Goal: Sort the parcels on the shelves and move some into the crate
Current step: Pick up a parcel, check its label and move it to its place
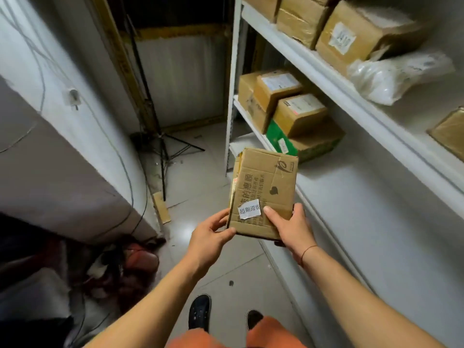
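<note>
A flat cardboard parcel (263, 192) is held out in front of the body, above the tiled floor (200, 187) and just beside the front edge of the white shelves (351, 101). Its near end is gripped from both sides. The left hand (211, 237) is closed on the near left corner, with the thumb laid along the near edge and the fingers curled against the side. The right hand (291, 227) is closed on the near right corner, with the thumb pressed flat on the top face and the fingers wrapped underneath. A thin red cord (307, 249) is worn on the right wrist. A small white label (249, 210) with printed characters is stuck on the parcel's top face, between the two thumbs.

On the lower shelf beyond the parcel, several taped brown boxes (298, 114) are stacked, one of them on a green and brown carton (278, 139). On the upper shelf more brown boxes (356, 33) are lined up, with a white plastic bag (396, 76) lying next to them.

A black tripod (163, 146) is stood on the floor in the far corner. Dark shoes (199, 312) and orange trouser legs (271, 332) are seen at the bottom.
</note>
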`<state>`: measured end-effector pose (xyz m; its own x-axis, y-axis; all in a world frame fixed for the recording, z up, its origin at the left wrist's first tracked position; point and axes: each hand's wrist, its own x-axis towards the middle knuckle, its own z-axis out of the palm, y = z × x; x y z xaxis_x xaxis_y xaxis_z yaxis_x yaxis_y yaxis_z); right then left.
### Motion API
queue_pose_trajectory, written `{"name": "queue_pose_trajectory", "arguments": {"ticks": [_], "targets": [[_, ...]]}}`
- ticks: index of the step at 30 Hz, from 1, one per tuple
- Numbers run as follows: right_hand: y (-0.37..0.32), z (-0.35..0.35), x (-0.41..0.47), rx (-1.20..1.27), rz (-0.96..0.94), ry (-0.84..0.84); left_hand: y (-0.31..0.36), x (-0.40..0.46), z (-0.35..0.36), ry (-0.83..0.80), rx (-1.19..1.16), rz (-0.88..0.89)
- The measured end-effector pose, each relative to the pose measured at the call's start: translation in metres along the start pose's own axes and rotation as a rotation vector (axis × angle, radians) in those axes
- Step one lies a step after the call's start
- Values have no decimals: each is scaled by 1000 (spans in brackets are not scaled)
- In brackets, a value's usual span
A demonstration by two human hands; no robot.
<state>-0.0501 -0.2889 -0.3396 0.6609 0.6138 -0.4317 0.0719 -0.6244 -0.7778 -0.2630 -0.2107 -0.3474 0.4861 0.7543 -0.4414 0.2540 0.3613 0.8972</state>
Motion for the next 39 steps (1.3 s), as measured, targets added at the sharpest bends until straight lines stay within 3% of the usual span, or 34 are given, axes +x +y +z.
{"name": "queue_pose_trajectory", "arguments": {"ticks": [6,13,21,24,33,39], "targets": [[5,51,-13,-36,-144,-443,-33,-71,-27,400,-77,-67],[39,102,-94,-240,-286,-988,-131,-216,-15,871,-210,-228],[75,181,-233,-554,-436,-1401,-228,-382,30,1303,-543,-323],[91,214,-286,-649,-491,-1487,-278,-421,37,1369,-707,-327],[123,266,-391,-834,-540,-1624,-273,-517,43,1522,-772,-341],[91,321,-467,-759,-648,-1727,-281,-564,-10,1704,-848,-268]]}}
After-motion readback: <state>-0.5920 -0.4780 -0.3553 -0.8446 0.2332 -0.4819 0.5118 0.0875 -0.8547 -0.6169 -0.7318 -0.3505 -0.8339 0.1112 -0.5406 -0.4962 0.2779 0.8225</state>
